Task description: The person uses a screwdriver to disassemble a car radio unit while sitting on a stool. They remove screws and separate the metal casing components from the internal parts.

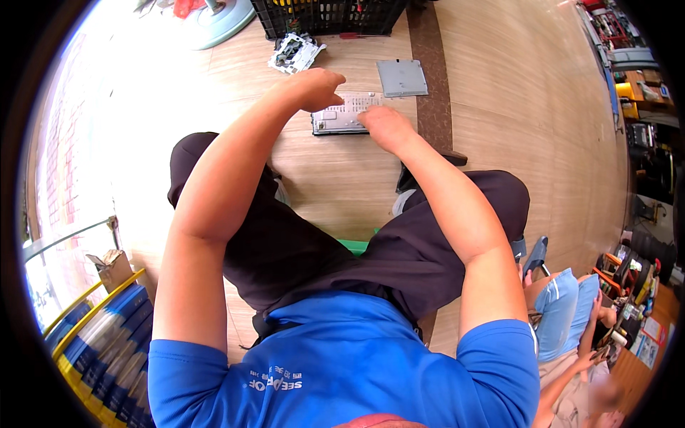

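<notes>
A flat silver metal box with vent slots and dark lower edges lies on the floor in front of me; it looks like an electronic unit's chassis. My left hand is over its far left part, fingers apart, with no held thing visible. At the box's right side, my right hand has its fingers curled together, the tips at the top face. Whatever they may pinch is too small to make out. Beyond, to the right, lies a loose grey metal cover plate. A whitish metal frame mechanism rests at the far left.
A black plastic crate stands at the far side, a red-handled screwdriver before it. Left of it is a round pale base. Another person sits at the lower right near cluttered shelves. Blue boxes fill a yellow rack.
</notes>
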### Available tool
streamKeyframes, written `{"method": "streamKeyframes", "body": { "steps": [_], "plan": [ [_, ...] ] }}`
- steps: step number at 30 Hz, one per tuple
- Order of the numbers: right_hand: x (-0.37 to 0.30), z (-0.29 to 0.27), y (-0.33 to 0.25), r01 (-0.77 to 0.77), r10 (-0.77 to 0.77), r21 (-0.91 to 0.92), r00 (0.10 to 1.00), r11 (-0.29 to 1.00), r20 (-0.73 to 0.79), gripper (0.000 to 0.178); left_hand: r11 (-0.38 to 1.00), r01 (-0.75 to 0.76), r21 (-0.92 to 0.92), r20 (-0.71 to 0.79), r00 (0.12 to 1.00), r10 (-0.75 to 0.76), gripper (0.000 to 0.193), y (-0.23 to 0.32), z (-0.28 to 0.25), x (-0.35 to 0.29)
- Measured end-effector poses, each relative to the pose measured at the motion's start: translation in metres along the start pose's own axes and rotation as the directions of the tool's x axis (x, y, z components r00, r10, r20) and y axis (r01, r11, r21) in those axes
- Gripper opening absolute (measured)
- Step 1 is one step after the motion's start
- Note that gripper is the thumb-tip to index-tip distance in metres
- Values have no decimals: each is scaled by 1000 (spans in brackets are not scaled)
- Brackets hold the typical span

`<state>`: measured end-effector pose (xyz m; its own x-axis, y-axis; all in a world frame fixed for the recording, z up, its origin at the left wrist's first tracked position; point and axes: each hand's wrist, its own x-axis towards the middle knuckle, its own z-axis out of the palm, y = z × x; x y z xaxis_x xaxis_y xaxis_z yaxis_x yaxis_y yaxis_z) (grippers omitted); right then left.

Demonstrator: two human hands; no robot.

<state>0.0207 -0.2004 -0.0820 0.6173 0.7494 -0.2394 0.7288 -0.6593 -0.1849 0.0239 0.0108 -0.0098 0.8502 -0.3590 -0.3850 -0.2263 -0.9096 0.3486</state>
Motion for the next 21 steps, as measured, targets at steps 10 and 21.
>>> {"method": "streamKeyframes", "body": {
  "steps": [10, 21],
  "plan": [
    [-6, 2, -2, -87, 92, 46, 986, 995, -137, 19, 1000, -9, -7, 8, 1000, 9, 52, 5, 5, 2],
    [-1, 2, -3, -77, 80, 79, 996, 994, -46, 19, 997, -80, 11, 6, 997, 80, 52, 11, 5, 7]
  ]
}}
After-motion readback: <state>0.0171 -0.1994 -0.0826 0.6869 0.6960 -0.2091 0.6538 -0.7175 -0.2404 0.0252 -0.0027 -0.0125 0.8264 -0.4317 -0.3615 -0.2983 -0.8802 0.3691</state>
